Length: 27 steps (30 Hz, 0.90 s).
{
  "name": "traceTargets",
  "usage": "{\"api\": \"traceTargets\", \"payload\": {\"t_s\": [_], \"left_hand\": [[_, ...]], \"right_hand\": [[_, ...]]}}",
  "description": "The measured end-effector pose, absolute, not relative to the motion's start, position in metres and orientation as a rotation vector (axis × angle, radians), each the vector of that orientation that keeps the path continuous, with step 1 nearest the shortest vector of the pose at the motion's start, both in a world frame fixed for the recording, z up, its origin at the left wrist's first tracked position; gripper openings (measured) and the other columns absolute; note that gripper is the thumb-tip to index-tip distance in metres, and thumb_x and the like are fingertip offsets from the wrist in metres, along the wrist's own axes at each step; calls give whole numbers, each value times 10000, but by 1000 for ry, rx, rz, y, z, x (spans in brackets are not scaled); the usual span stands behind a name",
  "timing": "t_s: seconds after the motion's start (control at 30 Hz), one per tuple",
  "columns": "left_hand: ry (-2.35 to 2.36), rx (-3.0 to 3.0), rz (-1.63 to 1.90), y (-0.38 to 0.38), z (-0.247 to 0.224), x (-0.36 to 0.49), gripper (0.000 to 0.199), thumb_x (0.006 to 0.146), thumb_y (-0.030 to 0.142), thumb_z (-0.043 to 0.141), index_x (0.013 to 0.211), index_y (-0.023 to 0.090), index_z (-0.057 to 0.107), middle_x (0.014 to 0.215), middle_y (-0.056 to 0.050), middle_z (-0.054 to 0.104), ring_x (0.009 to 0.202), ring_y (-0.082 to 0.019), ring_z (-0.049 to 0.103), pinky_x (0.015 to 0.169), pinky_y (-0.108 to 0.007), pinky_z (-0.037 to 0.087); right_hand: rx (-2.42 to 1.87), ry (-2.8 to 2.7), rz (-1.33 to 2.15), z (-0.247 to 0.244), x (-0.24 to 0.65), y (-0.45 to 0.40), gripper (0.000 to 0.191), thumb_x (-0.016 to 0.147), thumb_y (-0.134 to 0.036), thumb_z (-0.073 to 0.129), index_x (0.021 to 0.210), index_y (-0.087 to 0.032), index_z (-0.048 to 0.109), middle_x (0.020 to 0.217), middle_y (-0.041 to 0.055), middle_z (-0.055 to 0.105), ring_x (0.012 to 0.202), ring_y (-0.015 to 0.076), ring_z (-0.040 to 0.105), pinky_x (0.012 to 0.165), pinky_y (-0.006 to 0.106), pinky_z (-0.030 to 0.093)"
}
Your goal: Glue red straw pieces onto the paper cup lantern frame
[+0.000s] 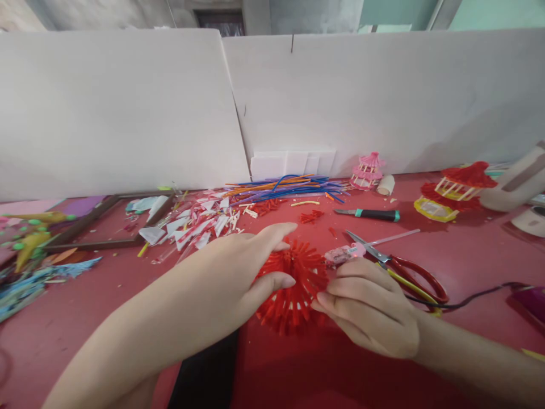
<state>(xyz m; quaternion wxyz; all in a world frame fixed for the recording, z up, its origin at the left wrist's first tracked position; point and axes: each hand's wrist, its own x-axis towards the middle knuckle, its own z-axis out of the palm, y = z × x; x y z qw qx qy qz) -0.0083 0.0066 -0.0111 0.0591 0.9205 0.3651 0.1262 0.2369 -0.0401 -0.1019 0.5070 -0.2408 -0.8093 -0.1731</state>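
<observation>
A round red piece made of many short fuzzy strips (293, 284) lies on the red table between my hands. My left hand (251, 261) reaches over its left side, thumb and fingers apart around the upper part. At its right edge, my right hand (366, 304) has its fingers pressed together, with thumb and fingertips against the strips; what they pinch, if anything, is too small to make out. Just above my right hand sits a pink glue gun or similar item (340, 254), partly hidden. Red-handled scissors (409, 272) lie to the right.
A utility knife (368, 214), blue and orange stems (293, 187), a pink pagoda model (367, 170) and a red one (460, 187) stand or lie behind. Scraps (200, 221) and a brown frame (96, 244) are left. A black cord (472, 298) runs right.
</observation>
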Motion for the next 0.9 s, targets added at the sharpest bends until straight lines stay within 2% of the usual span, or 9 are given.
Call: {"api": "traceTargets", "payload": {"t_s": [0.13, 0.23, 0.43, 0.63, 0.8, 0.9], "left_hand": [[1122, 2792, 392, 4, -13, -6, 393, 1007, 382, 592, 1391, 300, 610, 1024, -45, 824, 788, -280, 789, 671, -349, 562], [1143, 2802, 407, 3, -16, -4, 397, 1027, 420, 579, 1401, 288, 599, 940, -46, 811, 760, -272, 778, 673, -341, 563], [1128, 2795, 483, 1, -21, 6, 328, 1027, 356, 587, 1342, 269, 623, 945, -52, 806, 893, -280, 800, 779, -349, 594], [1250, 2797, 401, -2, -20, 14, 276, 1040, 351, 511, 1251, 221, 632, 929, -98, 796, 886, -342, 804, 750, -420, 603], [1250, 2785, 484, -2, -24, 19, 178, 1002, 293, 533, 1133, 221, 629, 870, -92, 778, 895, -317, 800, 749, -378, 600], [1250, 2766, 492, -3, -23, 21, 137, 1002, 286, 523, 1077, 227, 621, 856, -87, 766, 906, -317, 795, 744, -371, 586]], "right_hand": [[-598, -1991, -408, -102, 239, -40, 123, 885, -34, 740, 850, -150, 765, 788, 27, 771, 709, 156, 703, 669, 321, 640], [-574, -2038, -461, -104, 243, -38, 83, 896, -75, 758, 896, -154, 784, 833, 35, 787, 754, 165, 718, 704, 334, 650], [-545, -2070, -526, -99, 249, -37, 94, 887, -100, 796, 904, -193, 795, 825, 3, 772, 829, 164, 713, 798, 319, 648], [-517, -2108, -506, -89, 248, -36, 191, 971, -127, 711, 820, -222, 778, 805, -31, 782, 816, 140, 709, 861, 317, 629], [-514, -2092, -459, -88, 247, -34, 236, 971, -104, 700, 768, -213, 755, 812, -22, 784, 813, 140, 704, 879, 325, 628], [-504, -2137, -411, -88, 249, -32, 202, 966, -120, 722, 789, -207, 761, 848, -17, 792, 856, 145, 706, 875, 318, 626]]}}
